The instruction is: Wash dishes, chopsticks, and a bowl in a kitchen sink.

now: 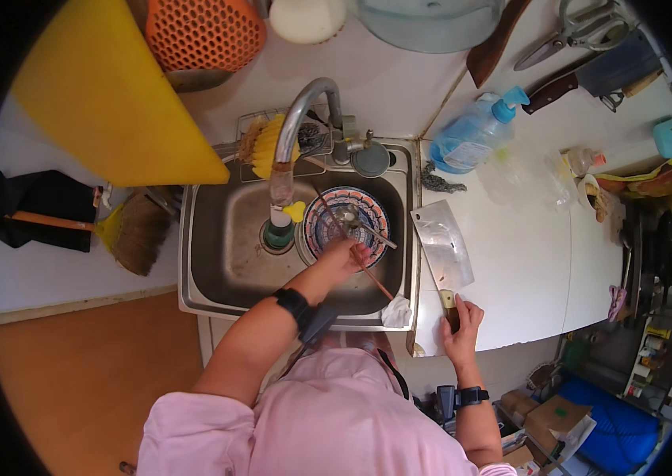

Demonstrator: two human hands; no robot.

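Observation:
My left hand [344, 258] reaches over the sink, its fingers closed around long, thin brown chopsticks [377, 284]; I cannot tell whether it is one or a pair. Beneath it sits a patterned blue, white and red bowl [377, 208] in the right half of the basin. Inside the bowl lies a metal spoon or ladle [348, 214], its handle pointing to the right rim. On the white counter right of the sink, my right hand [461, 327] grips the handle of a cleaver [443, 242]. The cleaver's broad blade lies flat, pointing away from me.
A curved faucet [304, 107] arches over the sink [225, 238]. A crumpled white cloth [396, 312] rests on its front right corner. Behind the cleaver stand a blue pump bottle [467, 135] and a steel scrubber [441, 181]. A large yellow board [106, 87] juts in at left.

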